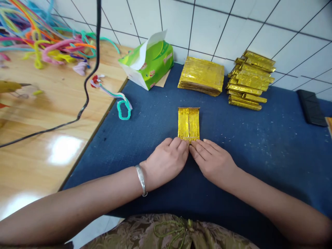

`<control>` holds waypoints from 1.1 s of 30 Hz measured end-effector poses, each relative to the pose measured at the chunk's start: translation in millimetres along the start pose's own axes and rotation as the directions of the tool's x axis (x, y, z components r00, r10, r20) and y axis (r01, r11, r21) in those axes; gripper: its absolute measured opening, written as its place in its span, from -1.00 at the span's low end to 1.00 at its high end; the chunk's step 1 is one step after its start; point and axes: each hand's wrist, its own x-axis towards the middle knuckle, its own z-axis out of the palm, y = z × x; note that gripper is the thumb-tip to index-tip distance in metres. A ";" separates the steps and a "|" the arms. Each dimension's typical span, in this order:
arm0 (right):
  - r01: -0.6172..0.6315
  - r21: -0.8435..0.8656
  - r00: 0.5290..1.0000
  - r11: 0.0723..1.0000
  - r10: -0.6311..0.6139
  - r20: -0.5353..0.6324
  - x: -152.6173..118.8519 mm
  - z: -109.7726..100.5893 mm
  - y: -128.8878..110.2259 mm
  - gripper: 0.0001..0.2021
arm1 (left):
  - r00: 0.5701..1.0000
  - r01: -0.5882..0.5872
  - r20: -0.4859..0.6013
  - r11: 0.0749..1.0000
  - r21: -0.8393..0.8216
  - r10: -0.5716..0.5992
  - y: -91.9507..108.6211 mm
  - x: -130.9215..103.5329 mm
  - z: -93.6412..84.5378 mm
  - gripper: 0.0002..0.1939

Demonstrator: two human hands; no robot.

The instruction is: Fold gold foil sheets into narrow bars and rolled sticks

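Note:
A small sheet of gold foil paper [188, 122] lies on the dark blue table covering, its sides folded in to a seam down the middle. Its far edge stands up in a narrow brown-edged fold. My left hand [171, 155], with a silver bracelet at the wrist, has its fingers curled and closed on the near left corner. At the near right corner, my right hand [211, 157] pinches the same edge, fingers held together. Both sets of fingertips nearly meet at the middle, hiding part of the near edge.
Behind the sheet is a stack of flat gold paper [201, 74], beside a pile of folded gold strips [249, 81]. A green tissue pack [153, 65], a black phone [311, 107] and a teal pipe-cleaner piece [124, 110] lie around. A black cable [86, 90] hangs at left.

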 end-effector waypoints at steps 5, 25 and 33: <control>-0.055 0.101 0.998 0.993 0.056 -0.003 1.2 7.7 11.1 -0.66 | 0.992 0.102 -0.065 0.991 -0.088 -0.108 2.2 -2.8 4.1 -0.79; -0.282 0.304 0.944 0.910 0.320 -0.083 16.9 19.1 10.5 -0.87 | 0.975 -0.110 -0.217 0.728 -0.676 -0.055 -126.3 -15.5 45.5 -0.78; -0.366 0.292 0.919 0.884 0.392 -0.033 15.2 11.9 -13.5 -0.77 | 0.971 -0.209 -0.220 0.779 -0.592 0.093 -124.3 -19.8 47.1 -0.78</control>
